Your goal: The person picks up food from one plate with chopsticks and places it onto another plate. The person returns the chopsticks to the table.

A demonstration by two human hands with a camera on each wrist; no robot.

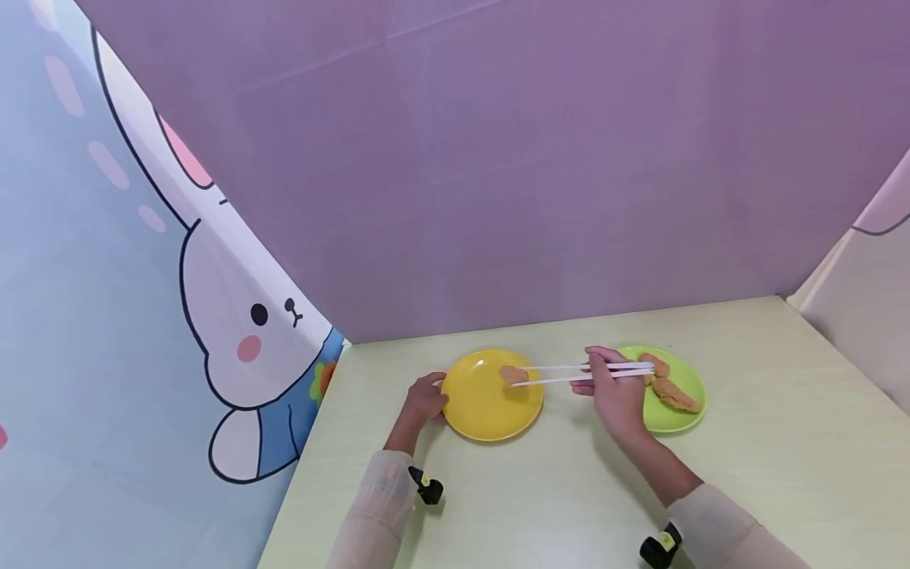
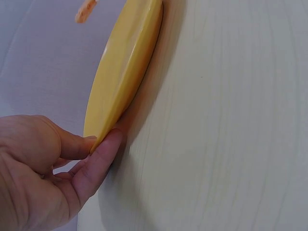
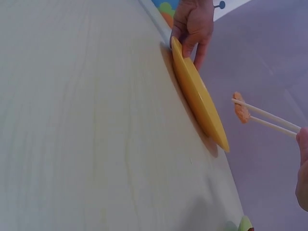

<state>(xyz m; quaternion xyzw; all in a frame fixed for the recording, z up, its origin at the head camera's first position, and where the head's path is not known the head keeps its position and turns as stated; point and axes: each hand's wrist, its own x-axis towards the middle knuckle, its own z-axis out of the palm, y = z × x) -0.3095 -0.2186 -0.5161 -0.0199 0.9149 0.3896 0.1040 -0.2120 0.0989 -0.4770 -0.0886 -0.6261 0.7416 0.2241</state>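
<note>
My left hand (image 1: 425,397) pinches the left rim of a yellow plate (image 1: 490,415), thumb on top and fingers underneath, as the left wrist view shows closely. White chopsticks (image 1: 558,367) are held in my right hand (image 1: 617,403), pointing left. Their tips grip a small orange-brown piece of fried food (image 3: 240,110), which hangs above the yellow plate in the right wrist view. Beside the right hand, partly behind it, a light green plate (image 1: 664,422) carries more fried pieces (image 1: 675,395).
Both plates are on a pale wood-grain table (image 1: 540,506). A purple backdrop (image 1: 533,174) rises along its far edge, and a blue panel with a cartoon rabbit (image 1: 242,348) stands at the left. Another pale panel (image 1: 867,316) borders the right side.
</note>
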